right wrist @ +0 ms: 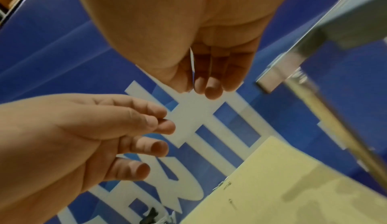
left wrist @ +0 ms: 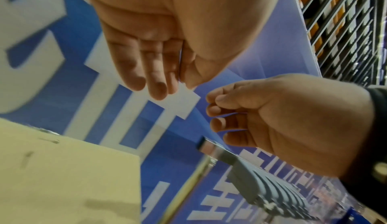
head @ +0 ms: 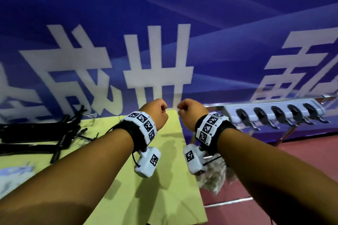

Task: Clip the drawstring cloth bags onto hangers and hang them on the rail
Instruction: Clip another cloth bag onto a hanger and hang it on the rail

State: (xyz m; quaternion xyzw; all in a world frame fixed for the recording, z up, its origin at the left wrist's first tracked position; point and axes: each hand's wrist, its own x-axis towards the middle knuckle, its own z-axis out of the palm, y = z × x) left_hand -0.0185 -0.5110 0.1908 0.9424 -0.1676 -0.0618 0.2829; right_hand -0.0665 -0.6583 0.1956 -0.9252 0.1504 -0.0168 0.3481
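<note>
Both hands are raised side by side in front of the blue banner, and neither holds anything. My left hand (head: pixel 159 112) has relaxed fingers (left wrist: pixel 155 88), with the thumb lying beside them. My right hand (head: pixel 185 110) is loosely curled (left wrist: pixel 217 110), a short gap away from the left. A heap of black hangers (head: pixel 36 137) lies at the far left of the yellow-green table (head: pixel 164 179). The chrome rail (head: pixel 215 105) runs to the right and carries a row of pale blue pieces on black hooks (head: pixel 274 111). Crumpled pale cloth (head: pixel 214 175) shows below my right wrist, beside the table edge.
The blue banner with large white characters (head: pixel 157 56) stands close behind the table and rail. A blurred pale heap (head: pixel 11 175) lies on the table's near left. Red floor (head: pixel 237 197) lies right of the table, under the rail.
</note>
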